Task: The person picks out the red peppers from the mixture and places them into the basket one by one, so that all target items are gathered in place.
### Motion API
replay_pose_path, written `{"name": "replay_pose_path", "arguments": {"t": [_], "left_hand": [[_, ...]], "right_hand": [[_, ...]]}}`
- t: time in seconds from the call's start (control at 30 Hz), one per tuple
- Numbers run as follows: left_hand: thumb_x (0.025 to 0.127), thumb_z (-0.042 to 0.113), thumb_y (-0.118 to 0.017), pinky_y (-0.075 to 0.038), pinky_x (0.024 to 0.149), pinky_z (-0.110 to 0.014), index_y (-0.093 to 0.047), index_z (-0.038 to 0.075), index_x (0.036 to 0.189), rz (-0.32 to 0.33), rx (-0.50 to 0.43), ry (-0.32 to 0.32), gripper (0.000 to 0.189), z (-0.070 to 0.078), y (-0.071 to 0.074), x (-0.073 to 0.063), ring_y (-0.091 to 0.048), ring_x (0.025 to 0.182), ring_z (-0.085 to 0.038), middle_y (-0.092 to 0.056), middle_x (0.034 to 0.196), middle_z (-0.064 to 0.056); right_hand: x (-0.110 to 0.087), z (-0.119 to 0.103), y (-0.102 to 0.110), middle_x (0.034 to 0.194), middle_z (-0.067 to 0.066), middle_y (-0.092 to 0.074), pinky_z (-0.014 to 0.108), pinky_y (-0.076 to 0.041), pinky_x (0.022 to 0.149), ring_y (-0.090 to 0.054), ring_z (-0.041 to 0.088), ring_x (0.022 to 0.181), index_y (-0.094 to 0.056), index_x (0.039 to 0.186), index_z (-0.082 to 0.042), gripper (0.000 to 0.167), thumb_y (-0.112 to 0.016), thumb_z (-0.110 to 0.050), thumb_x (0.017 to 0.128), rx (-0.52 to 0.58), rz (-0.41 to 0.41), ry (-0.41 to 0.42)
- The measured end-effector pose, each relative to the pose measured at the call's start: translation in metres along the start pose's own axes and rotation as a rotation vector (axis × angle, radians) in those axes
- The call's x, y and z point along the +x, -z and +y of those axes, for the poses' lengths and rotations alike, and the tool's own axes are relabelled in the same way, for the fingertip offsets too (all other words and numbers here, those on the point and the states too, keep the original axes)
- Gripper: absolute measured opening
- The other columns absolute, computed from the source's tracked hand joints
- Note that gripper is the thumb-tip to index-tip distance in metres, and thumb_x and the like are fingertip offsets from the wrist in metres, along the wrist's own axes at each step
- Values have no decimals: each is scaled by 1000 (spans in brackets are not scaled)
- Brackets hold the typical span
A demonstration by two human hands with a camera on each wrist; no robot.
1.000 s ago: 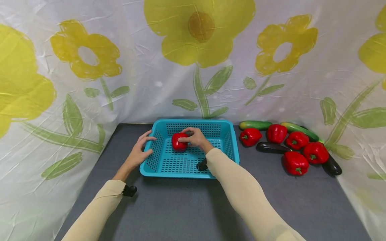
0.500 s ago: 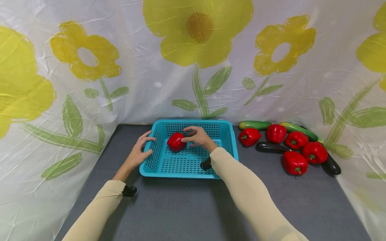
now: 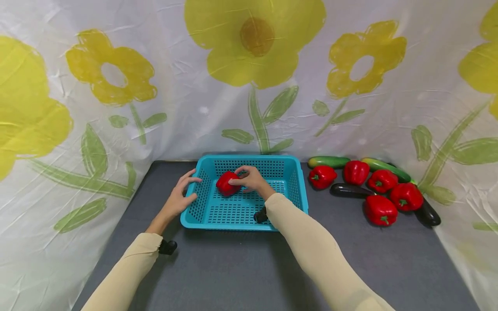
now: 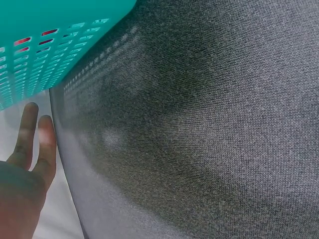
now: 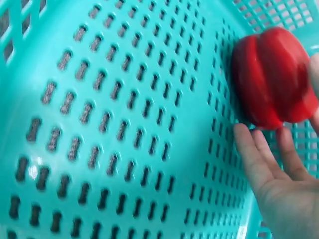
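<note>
A red bell pepper (image 3: pixel 227 184) lies on its side in the back left part of the blue perforated basket (image 3: pixel 237 226). My right hand (image 3: pixel 252 180) is at the pepper's right side, inside the basket. Its thumb overlaps the pepper in the head view. In the right wrist view, fairly straight fingers (image 5: pixel 256 154) reach up to the underside of the bell pepper (image 5: pixel 271 77). My left hand (image 3: pixel 180 194) stands at the basket's left rim with spread, loosely bent fingers. Its visible fingers (image 4: pixel 46 144) lie beside the basket wall (image 4: pixel 55 25) in the left wrist view.
Right of the basket lie several red bell peppers (image 3: pixel 380 211), a cucumber (image 3: pixel 329 162), another cucumber (image 3: pixel 385 167), an eggplant (image 3: pixel 350 190) and a second eggplant (image 3: pixel 427 214). Behind the dark table (image 3: pixel 229 272) hangs a flowered cloth (image 3: pixel 186 86).
The bell pepper has tipped over and shifted slightly left in the basket. My right hand drew back from it to the right, then came back against it. The left hand has stayed put.
</note>
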State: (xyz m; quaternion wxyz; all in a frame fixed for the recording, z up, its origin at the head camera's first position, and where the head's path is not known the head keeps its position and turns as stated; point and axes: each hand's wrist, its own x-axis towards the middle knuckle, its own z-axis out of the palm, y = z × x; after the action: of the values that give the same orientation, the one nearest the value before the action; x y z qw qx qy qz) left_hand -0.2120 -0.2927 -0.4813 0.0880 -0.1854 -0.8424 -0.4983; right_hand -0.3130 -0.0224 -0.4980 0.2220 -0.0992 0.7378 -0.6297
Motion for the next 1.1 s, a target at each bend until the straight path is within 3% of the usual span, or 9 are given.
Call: {"name": "replay_pose_path", "arguments": {"t": [0.2,0.4,0.77,0.97,1.1], "left_hand": [[85,-22,-56,-36,94,-67,-57,-13,126,-16,7,-6,42,12,2,1,-27,137,-56,-24,155,-37],[85,-22,-56,-37,93,-66,-57,-13,126,-12,11,-2,42,12,3,0,-28,137,-55,-24,156,-36],[85,-21,-55,-37,93,-65,-58,-13,125,-4,7,-11,41,12,3,0,-30,135,-56,-25,155,-38],[85,-16,-55,-39,91,-61,-58,-9,124,0,27,-23,40,4,2,0,-30,134,-55,-26,154,-36],[86,-18,-54,-36,94,-66,-58,-11,124,-5,7,-18,39,6,3,-1,-26,137,-57,-25,154,-37]], "right_hand": [[0,-2,-2,126,21,-61,57,-51,89,-62,34,112,-65,130,-3,41,-77,-11,91,18,17,20],[4,-4,0,128,20,-63,57,-48,93,-62,33,114,-67,130,-4,37,-73,-7,94,-29,2,76],[7,-3,-4,123,19,-62,54,-52,88,-63,33,107,-66,124,-2,37,-78,-5,89,-16,14,73],[6,-4,-2,126,15,-62,52,-52,89,-62,32,110,-68,126,-2,36,-75,-3,91,-24,-27,71],[5,-5,-2,129,15,-61,54,-51,90,-62,33,112,-68,127,-2,35,-73,-2,92,-11,-51,58]]}}
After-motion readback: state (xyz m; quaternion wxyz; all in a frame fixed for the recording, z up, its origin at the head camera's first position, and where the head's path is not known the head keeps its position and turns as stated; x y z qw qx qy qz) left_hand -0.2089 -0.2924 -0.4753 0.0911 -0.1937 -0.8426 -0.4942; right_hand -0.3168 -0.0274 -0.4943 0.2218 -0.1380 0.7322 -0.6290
